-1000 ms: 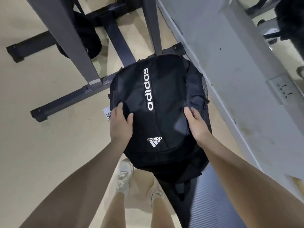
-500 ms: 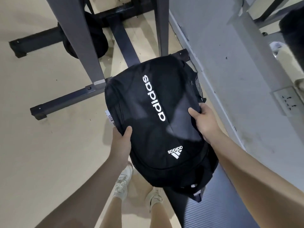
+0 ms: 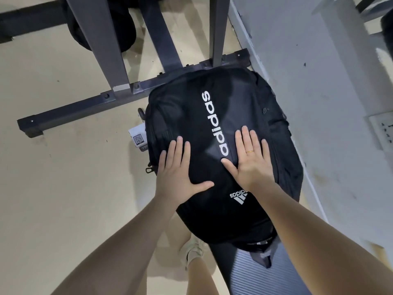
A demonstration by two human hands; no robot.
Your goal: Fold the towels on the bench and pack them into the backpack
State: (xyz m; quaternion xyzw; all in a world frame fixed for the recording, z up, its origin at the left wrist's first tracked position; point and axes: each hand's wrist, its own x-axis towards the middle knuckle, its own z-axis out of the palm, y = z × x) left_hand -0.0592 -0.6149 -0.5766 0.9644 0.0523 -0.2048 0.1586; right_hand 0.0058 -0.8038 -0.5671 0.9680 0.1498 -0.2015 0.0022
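A black backpack [image 3: 214,116] with white lettering lies front-up on the end of a dark ribbed bench [image 3: 261,275]. My left hand [image 3: 177,173] lies flat on its left half, fingers spread. My right hand [image 3: 247,158], with a ring on one finger, rests flat on the right half beside the lettering. Neither hand grips anything. The backpack looks zipped shut, with a white tag [image 3: 138,140] hanging at its left side. No towels are in view.
A dark metal frame [image 3: 85,107] with upright posts stands on the beige floor beyond the backpack. A grey wall [image 3: 319,81] with a socket plate [image 3: 382,130] runs along the right. My legs and a pale shoe [image 3: 192,250] are below.
Both hands let go of the backpack's sides and moved onto its front, palms flat. The backpack has settled lower onto the bench end.
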